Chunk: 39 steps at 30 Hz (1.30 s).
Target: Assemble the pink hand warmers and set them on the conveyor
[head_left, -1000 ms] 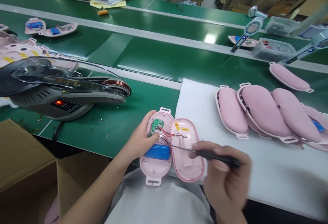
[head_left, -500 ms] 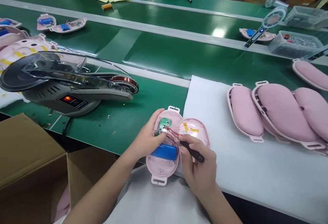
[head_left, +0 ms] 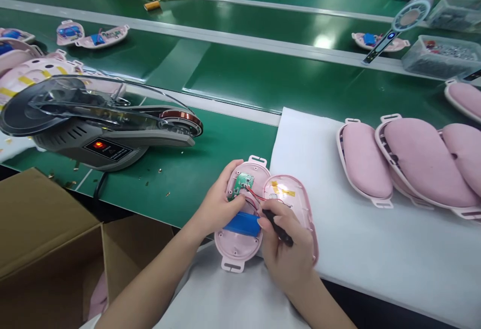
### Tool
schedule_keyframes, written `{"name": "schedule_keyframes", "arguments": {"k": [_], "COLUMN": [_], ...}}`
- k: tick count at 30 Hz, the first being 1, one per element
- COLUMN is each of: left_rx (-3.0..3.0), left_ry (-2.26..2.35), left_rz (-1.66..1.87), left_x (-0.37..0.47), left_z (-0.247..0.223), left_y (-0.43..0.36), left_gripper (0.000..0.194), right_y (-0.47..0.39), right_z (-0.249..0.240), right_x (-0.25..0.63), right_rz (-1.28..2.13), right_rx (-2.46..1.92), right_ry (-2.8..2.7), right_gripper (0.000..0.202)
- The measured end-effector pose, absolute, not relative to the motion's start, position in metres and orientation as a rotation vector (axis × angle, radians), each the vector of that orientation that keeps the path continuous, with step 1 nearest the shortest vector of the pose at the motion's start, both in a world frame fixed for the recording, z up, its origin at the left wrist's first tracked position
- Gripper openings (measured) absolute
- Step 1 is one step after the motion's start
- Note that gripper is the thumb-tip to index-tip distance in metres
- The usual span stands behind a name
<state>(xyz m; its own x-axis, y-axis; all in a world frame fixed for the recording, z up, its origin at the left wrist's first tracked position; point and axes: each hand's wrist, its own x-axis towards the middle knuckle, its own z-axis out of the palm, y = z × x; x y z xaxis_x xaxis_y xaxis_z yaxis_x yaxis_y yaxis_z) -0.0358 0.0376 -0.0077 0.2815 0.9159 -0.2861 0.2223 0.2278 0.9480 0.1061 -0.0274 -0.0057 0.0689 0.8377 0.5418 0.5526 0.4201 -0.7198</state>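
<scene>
An opened pink plastic shell half [head_left: 238, 250] is in my left hand [head_left: 214, 207], whose fingers wrap its left edge with the thumb across its inside. Inside it lie a green circuit board [head_left: 245, 182] and a blue battery pack [head_left: 243, 224]. Red and black wires [head_left: 255, 193] run from the board toward the second shell half [head_left: 306, 213], which rests to the right with strips of yellow tape inside. My right hand [head_left: 291, 251] is closed around a black-handled tool [head_left: 280, 231]. Its thin end points at the wires near the board; the tip is too small to make out.
A grey tape dispenser [head_left: 108, 133] with a lit red switch stands left. Below it is an open cardboard box [head_left: 48, 228]. Several padded pink shells [head_left: 421, 161] lie on white foam sheet [head_left: 361, 238] at right. Farther back are a handheld fan [head_left: 400, 25] and a clear plastic bin [head_left: 439, 58].
My right hand and the tool have shifted slightly left and down. More of the second shell half shows, its right edge extending lower. My left hand keeps its hold.
</scene>
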Motion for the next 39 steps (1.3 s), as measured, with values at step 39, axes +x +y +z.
{"name": "schedule_keyframes", "arguments": {"k": [39], "left_rx": [1.331], "left_ry": [1.181], "left_rz": [0.754], "left_x": [-0.031], "left_z": [-0.007], "left_y": [0.031], "left_gripper": [0.061], "right_y": [-0.043], "right_z": [-0.012], "right_x": [0.109], "right_rz": [0.147], "right_rx": [-1.156], "right_ry": [-1.685], "right_gripper": [0.019]}}
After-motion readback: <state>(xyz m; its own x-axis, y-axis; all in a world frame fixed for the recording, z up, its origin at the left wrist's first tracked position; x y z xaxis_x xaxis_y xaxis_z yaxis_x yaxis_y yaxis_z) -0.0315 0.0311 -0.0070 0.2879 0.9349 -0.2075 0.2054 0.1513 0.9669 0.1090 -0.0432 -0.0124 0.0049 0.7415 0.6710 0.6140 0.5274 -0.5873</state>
